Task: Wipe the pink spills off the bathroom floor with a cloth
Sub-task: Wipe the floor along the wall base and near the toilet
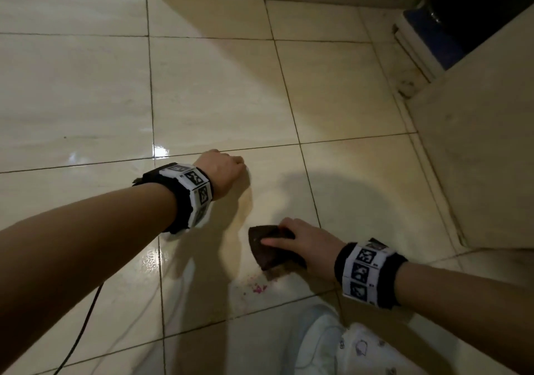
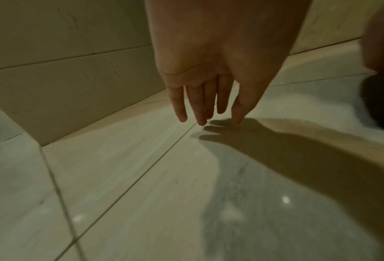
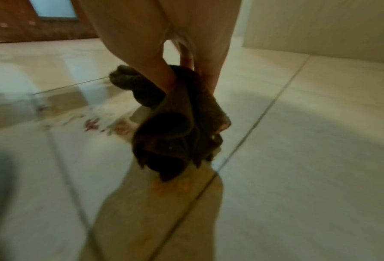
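Note:
A dark brown cloth (image 1: 267,249) lies bunched on the cream floor tiles (image 1: 216,91). My right hand (image 1: 303,244) grips it, thumb across the top. In the right wrist view the cloth (image 3: 175,127) hangs folded from the curled fingers of my right hand (image 3: 208,53), its lower edge at the floor. A small patch of pink specks (image 1: 257,288) sits just below the cloth, toward me; it shows left of the cloth (image 3: 92,124) in the right wrist view. My left hand (image 1: 228,169) is empty. Its straight fingers (image 2: 199,113) touch the tile with their tips.
A faint yellowish wet smear (image 1: 245,210) runs between the two hands. A tiled wall (image 1: 476,158) rises on the right, with a dark doorway and a blue mat (image 1: 433,36) behind it. A black cable (image 1: 86,317) trails at lower left. My pale patterned clothing (image 1: 346,345) fills the bottom.

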Motion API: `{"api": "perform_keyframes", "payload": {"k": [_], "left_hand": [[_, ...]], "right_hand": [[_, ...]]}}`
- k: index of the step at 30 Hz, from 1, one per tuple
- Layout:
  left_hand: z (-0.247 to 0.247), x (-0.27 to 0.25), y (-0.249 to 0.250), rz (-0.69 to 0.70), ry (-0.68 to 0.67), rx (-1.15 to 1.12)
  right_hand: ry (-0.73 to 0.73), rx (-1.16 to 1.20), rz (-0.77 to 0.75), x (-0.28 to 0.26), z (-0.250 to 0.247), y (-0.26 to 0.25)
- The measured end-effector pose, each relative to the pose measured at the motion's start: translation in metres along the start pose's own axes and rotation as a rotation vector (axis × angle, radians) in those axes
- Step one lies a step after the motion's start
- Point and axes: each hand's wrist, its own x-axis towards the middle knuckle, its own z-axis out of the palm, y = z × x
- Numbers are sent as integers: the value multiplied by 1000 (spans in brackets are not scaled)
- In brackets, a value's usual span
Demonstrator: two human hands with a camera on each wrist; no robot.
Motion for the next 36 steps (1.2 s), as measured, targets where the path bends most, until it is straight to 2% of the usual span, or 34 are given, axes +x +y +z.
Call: {"api": "perform_keyframes", "payload": {"k": [3,4,7,9,11,14,16,18,20,22,24,26,28,30,33,36], "left_hand": [[0,6,13,53,-10,-8],[1,7,16,66,-18,-15],[2,8,17,82,-43,-18],[-1,12,13,71,-34,-29],[-2,17,9,46,-18,-56],[-3,25,15,45,-23,-93],[-4,29,23,74,-29,-95],[-5,34,32,79,-46,-120],[-5,41,38,53,-81,-129],[-4,48,42,15,-140,-117],[-1,51,43,-23,-196,-112],[0,53,42,-41,-213,-147],[1,54,42,-40,-206,-179],[1,54,41,-40,-205,-191],[1,55,41,-39,-199,-199],[2,55,40,-41,-183,-213]], "right_hand": [[235,104,219,-3,-28,30],[269,84,299,-6,-38,45],[221,19,486,-13,-48,82],[143,-57,488,-16,-40,82],[119,-47,420,-18,-21,68],[126,157,303,-19,12,36],[72,227,217,-20,29,15],[37,281,161,-21,33,3],[85,354,141,-21,20,7],[209,362,197,-17,-5,28],[339,331,341,-9,-36,66],[457,274,468,3,-65,108],[515,206,563,18,-87,144],[540,191,653,35,-98,165],[447,128,742,54,-101,167],[384,49,599,58,-88,139]]}}
